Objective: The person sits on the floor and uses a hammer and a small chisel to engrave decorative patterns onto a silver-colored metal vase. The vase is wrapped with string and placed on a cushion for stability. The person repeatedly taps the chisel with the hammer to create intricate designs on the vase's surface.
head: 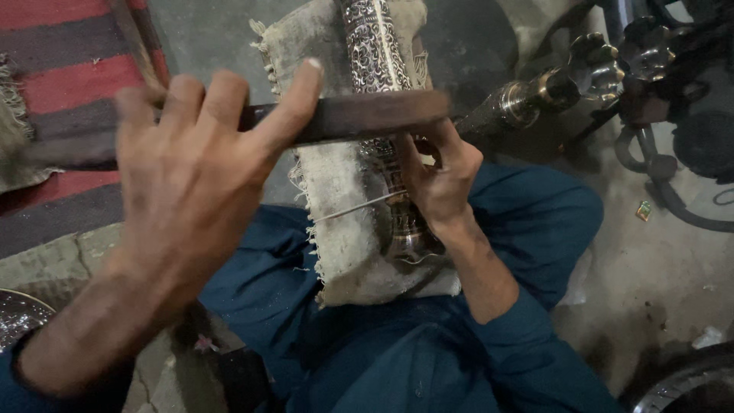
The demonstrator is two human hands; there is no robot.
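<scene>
Left hand (191, 176) — raised close to the camera, fingers wrapped over a long dark flat wooden bar (359, 116), index finger stretched along its upper edge; grip closed on the bar. Bar held roughly level, blurred at its left end, crossing above the workpiece.

Right hand (440, 172) — lower, fingers curled and pressed together against the workpiece; a small tool may sit between them, cannot tell for certain. Sleeve of teal cloth at the forearm.

Engraved silver-coloured metal tube with dense scroll pattern (375, 46) — lying lengthwise on the pad, running from the top edge of the view down toward the lap, its lower end (405, 237) showing beneath the right hand. Middle portion hidden behind the bar and the fingers.

Worn beige fringed cloth pad (340, 222) — under the tube, resting on the lap, frayed along its left edge; a thin pale wire or cord crossing it.

Teal trousers (535, 222) — knees spread either side of the pad.

Red and grey striped rug (61, 76) — upper left, on the floor.

Grey concrete floor (657, 268) — right side, with small scraps of litter.

Dark metal machine parts with a brass-toned shaft (527, 99) — upper right, near the right hand but apart from it.

Shiny patterned metal dish edge (19, 313) — lower left corner, partly out of view.
</scene>
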